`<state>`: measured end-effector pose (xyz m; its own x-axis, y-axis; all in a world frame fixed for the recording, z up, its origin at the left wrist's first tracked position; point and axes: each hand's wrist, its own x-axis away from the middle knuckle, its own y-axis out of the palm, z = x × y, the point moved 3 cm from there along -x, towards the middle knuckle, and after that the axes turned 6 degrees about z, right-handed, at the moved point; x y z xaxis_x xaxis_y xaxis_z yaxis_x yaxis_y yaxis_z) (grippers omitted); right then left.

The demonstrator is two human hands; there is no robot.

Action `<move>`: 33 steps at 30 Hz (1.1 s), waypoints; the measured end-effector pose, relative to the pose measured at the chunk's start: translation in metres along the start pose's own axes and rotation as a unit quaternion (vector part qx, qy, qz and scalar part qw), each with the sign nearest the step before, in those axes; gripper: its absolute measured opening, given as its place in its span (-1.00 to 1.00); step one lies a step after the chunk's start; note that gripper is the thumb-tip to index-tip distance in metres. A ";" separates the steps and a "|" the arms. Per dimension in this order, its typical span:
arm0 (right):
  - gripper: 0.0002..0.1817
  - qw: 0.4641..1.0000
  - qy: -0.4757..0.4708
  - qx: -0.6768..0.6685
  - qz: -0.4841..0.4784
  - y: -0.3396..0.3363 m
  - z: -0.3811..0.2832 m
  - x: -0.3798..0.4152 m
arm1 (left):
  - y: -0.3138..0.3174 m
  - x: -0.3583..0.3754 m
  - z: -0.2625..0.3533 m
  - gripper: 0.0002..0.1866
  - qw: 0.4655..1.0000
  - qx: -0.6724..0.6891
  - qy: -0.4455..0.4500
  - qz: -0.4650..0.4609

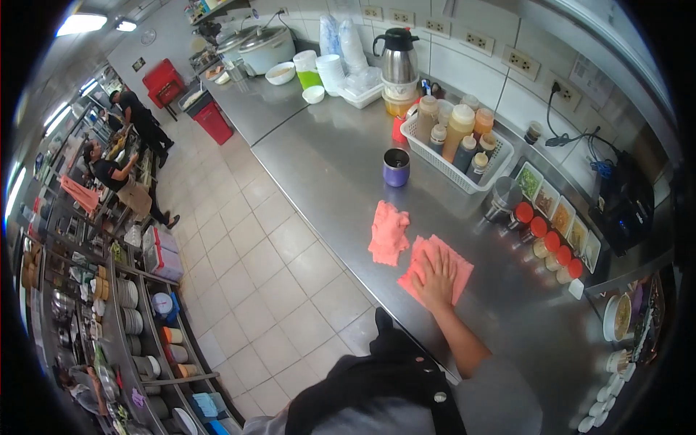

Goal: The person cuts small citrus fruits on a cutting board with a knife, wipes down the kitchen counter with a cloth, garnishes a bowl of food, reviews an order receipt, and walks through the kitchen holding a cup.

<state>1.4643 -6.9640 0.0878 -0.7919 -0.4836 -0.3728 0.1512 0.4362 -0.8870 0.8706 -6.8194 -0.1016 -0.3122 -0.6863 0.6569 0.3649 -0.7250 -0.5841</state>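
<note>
My right hand (435, 279) lies flat with its fingers spread on a pink cloth (462, 274), which is laid out on the steel counter (333, 174). A second pink cloth (388, 233), folded and crumpled, rests just to the left of it. Beyond the cloths stands a purple tumbler (396, 172) with an open top. My left hand is out of view.
A white basket (457, 174) of squeeze bottles sits behind the tumbler. Red-lidded jars (537, 228) and small trays (562, 215) line the right. A steel thermos (399, 61) stands at the back wall. People in black (134, 112) are across the tiled aisle (268, 268).
</note>
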 end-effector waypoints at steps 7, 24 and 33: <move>-0.34 0.998 0.006 -0.033 0.044 0.048 0.011 -0.118 | -0.073 -0.094 0.055 -0.65 0.998 -0.055 0.024 -0.033; -0.39 0.989 -0.110 -0.100 0.004 0.153 -0.276 -0.194 | -0.182 -0.188 0.031 -0.69 0.994 0.006 -0.104 0.036; -0.50 0.984 -0.073 -0.155 0.038 0.256 -0.384 -0.353 | -0.391 -0.395 0.057 -0.69 0.996 0.023 0.017 0.086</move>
<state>1.5557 -6.3902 0.0965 -0.6880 -0.5350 -0.4905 0.0007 0.6753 -0.7376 0.9014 -6.2614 -0.1057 -0.2708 -0.8024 0.5319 0.4547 -0.5936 -0.6640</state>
